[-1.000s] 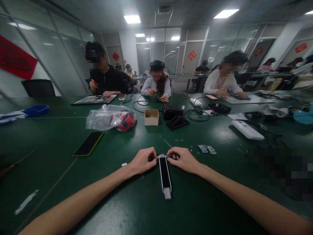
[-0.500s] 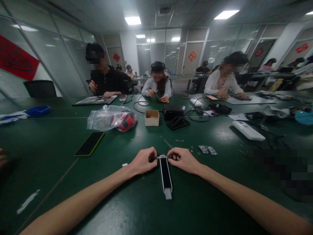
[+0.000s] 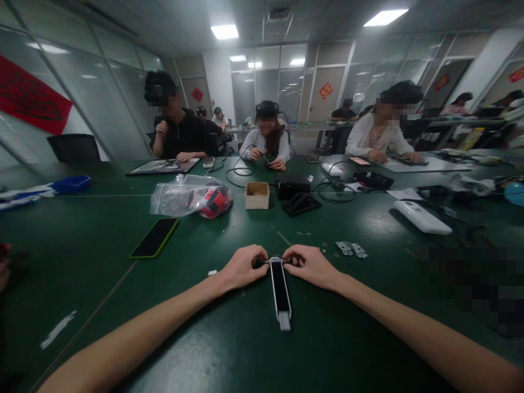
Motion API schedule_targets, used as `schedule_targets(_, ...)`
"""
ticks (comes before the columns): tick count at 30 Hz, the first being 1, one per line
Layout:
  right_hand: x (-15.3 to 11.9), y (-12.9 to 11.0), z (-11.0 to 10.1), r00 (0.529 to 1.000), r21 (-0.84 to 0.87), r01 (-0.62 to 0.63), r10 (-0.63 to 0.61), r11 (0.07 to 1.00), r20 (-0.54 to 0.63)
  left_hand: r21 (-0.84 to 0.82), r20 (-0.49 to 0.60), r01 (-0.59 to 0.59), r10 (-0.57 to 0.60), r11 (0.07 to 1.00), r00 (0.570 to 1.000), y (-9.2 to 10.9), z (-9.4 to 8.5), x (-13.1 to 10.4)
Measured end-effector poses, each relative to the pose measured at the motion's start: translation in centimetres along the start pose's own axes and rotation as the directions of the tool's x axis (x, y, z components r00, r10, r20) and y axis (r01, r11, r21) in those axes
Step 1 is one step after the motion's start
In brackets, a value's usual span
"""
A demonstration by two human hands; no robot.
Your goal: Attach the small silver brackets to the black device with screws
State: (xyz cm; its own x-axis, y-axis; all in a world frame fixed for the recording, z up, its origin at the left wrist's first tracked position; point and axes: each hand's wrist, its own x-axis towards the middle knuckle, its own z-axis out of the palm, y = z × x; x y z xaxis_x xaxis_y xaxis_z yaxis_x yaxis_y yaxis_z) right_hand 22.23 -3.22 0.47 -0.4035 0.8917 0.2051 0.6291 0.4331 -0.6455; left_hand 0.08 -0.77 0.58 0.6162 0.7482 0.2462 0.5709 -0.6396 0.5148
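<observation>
A long, slim device with a white frame and a black face lies on the green table, its far end between my hands. A light grey tab sticks out of its near end. My left hand is closed in a pinch at the left of that far end, on a thin dark piece mostly hidden by the fingers. Opposite it, my right hand pinches at the right side, where a short metallic bit shows by the fingertips. What exactly either hand holds is too small to tell.
Silver metal brackets and tiny loose parts lie right of my hands. A green-edged phone is at the left. Beyond are a plastic bag, a small open box and a white device. Co-workers sit across the table.
The view has shifted slightly, so everything sits a little further right. My hands stay pinched at the device's far end. The co-worker at left has raised a hand towards the chin.
</observation>
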Motion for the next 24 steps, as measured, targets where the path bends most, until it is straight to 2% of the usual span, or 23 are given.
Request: schedule_targets(24, -0.09, 0.08, -0.06, 1.0, 0.0, 0.001, -0.001, 1.0, 0.005, 0.008, 0.007, 0.035, -0.035, 0.999, 0.999, 0.21, -0.09, 0.01)
